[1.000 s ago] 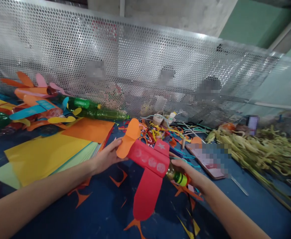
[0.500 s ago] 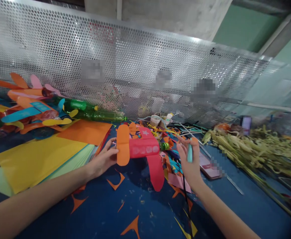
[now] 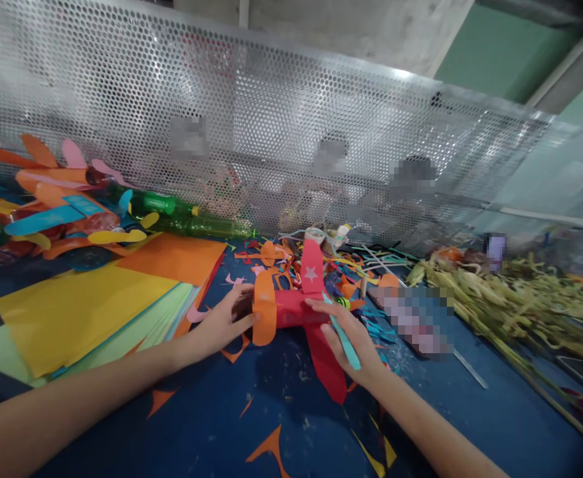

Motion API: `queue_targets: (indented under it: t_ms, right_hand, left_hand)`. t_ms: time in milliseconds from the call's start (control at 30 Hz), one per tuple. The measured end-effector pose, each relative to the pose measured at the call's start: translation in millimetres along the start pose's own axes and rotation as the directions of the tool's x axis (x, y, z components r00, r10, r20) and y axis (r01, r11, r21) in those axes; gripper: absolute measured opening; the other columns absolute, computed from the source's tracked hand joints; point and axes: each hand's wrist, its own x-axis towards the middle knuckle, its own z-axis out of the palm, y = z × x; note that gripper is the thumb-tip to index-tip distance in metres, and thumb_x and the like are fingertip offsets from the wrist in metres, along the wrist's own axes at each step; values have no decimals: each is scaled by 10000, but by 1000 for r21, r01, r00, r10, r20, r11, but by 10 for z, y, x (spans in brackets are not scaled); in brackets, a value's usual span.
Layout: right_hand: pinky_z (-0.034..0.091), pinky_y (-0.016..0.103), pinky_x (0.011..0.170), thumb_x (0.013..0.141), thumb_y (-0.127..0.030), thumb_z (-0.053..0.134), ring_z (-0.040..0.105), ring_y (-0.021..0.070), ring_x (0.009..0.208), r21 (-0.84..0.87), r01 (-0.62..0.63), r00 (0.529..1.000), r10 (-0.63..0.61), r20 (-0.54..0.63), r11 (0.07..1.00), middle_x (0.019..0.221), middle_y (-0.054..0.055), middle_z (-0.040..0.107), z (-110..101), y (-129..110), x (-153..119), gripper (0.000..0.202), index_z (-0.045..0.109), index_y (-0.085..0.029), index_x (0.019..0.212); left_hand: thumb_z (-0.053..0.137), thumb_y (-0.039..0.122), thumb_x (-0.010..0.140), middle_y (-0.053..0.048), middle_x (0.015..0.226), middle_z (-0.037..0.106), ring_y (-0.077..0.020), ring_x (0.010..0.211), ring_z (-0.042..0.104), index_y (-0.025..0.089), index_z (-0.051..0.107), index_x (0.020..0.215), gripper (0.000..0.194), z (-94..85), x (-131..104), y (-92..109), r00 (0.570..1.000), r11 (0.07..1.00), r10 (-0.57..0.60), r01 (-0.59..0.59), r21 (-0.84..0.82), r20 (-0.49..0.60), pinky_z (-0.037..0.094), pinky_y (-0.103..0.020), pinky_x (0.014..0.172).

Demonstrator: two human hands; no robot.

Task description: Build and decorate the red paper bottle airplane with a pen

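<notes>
My left hand (image 3: 224, 324) grips the tail end of a toy plane (image 3: 291, 309), a plastic bottle wrapped in red paper. An orange paper strip with rounded ends (image 3: 265, 307) stands across that tail end. One red paper wing with a pale star (image 3: 311, 269) points away from me, and the other wing (image 3: 329, 362) points towards me. My right hand (image 3: 354, 335) is closed around a slim turquoise stick-like tool (image 3: 345, 338), whose exact kind I cannot make out. Its fingertips lie on the red body by the wings and hide part of it. Beyond them shows the green bottle cap (image 3: 343, 302).
Left lie coloured paper sheets (image 3: 92, 302), with other bottle planes (image 3: 67, 216) and green bottles (image 3: 212, 227) behind. Paper scraps (image 3: 269, 448) litter the blue table. Right are a phone (image 3: 414, 325) and a heap of dry husks (image 3: 471, 292). A perforated metal screen (image 3: 281, 126) stands behind.
My right hand has moved left and down from beyond the cap onto the plane's body, still with the turquoise tool. The plane has shifted slightly right and turned in my left hand.
</notes>
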Motion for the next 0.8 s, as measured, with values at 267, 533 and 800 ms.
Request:
queue_targets:
  t_ms: [267, 533, 800]
  right_hand:
    - [418, 269, 560, 857, -243, 519, 500, 143, 581, 204, -109, 994, 113, -9, 973, 731, -5, 543, 211, -549, 53, 25, 501, -238, 873]
    - [466, 300, 685, 914, -277, 441, 449, 119, 525, 484, -231, 961, 275, -21, 844, 567, -68, 434, 540, -553, 274, 135, 423, -235, 787]
    - [459, 282, 691, 869, -318, 549, 615, 191, 853, 447, -270, 951, 310, -17, 853, 779, 20, 603, 600, -470, 208, 194, 411, -232, 765]
  left_hand:
    - [611, 334, 847, -75, 1257, 477, -252, 1235, 436, 260, 377, 1242, 465, -1, 22, -33, 988, 991, 50, -30, 134, -145, 378, -396, 1030]
    - [551, 336, 877, -26, 1291, 469, -229, 1162, 486, 280, 451, 1218, 360, 29, -11, 112, 993, 995, 26, -15, 94, -117, 397, -338, 1006]
    - [609, 277, 825, -44, 1322, 476, -243, 1258, 412, 265, 464, 1218, 419, 43, -23, 84, 991, 998, -59, 60, 5, -118, 300, -393, 1085]
